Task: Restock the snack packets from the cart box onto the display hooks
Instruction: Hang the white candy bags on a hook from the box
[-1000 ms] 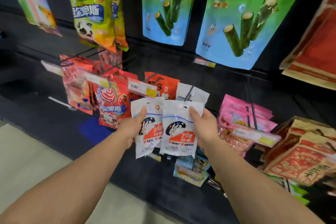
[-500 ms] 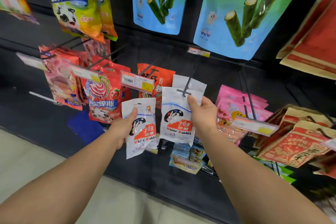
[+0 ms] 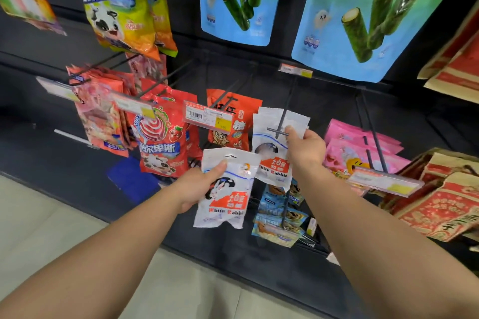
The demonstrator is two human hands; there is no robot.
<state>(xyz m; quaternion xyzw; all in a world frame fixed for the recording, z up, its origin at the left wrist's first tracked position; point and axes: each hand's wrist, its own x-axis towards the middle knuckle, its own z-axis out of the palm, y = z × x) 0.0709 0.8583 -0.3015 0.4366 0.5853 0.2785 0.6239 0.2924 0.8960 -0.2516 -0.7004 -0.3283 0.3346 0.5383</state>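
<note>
Packet [image 3: 225,190] lower, between left fingers [image 3: 217,168]

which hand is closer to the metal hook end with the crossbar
Right. The right hand pinches a White Rabbit packet right at the hook's crossbar, fingertips beside it. The left hand is lower and to the left, gripping a second packet clear of the hook.

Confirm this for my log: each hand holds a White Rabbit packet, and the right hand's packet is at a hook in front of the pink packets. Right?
Not quite. The head view shows the right hand holding its White Rabbit packet at a hook in front of other white packets, not pink ones; the pink packets hang on the next hook to the right. The left hand does hold the other packet.
</note>
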